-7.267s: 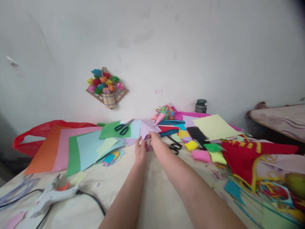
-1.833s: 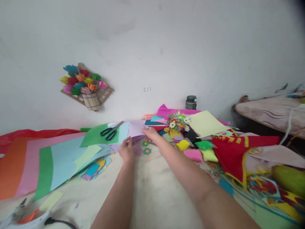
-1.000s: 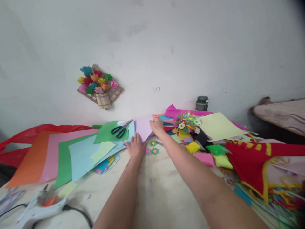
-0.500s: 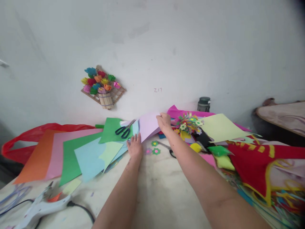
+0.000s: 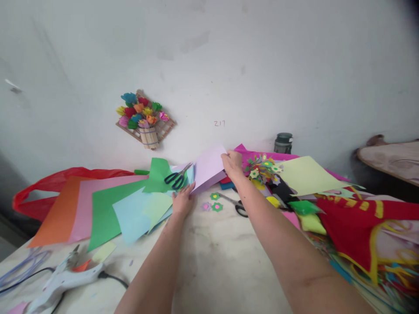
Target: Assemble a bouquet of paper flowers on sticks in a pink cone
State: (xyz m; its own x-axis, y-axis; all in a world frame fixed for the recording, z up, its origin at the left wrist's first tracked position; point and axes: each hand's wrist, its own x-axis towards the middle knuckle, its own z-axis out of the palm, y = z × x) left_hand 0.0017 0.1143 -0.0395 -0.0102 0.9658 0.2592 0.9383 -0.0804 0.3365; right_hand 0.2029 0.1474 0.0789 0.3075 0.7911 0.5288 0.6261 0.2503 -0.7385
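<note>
My right hand [image 5: 232,163] is closed on the right edge of a lavender paper sheet [image 5: 209,168], which is raised and tilted near the wall. Lying on the papers at that sheet's lower left corner, my left hand [image 5: 183,200] has its fingers stretched out. Just beyond it, dark-handled scissors [image 5: 176,179] rest on a green sheet [image 5: 156,176] and light blue paper. Below the lavender sheet are three small paper flowers [image 5: 216,207]. A second pair of scissors [image 5: 240,208] lies to their right, partly behind my right forearm.
Orange [image 5: 59,213], pink, green and light blue sheets [image 5: 131,220] fan out leftward. A glue gun [image 5: 62,279] with cords lies front left. At right are a bunch of paper flowers [image 5: 263,168], a pale yellow sheet [image 5: 310,176], red fabric [image 5: 347,226] and a dark bottle [image 5: 283,143].
My right hand has lifted the lavender sheet slightly higher, tilting it up. The left hand stays by its lower corner. The whole view has shifted a little.
</note>
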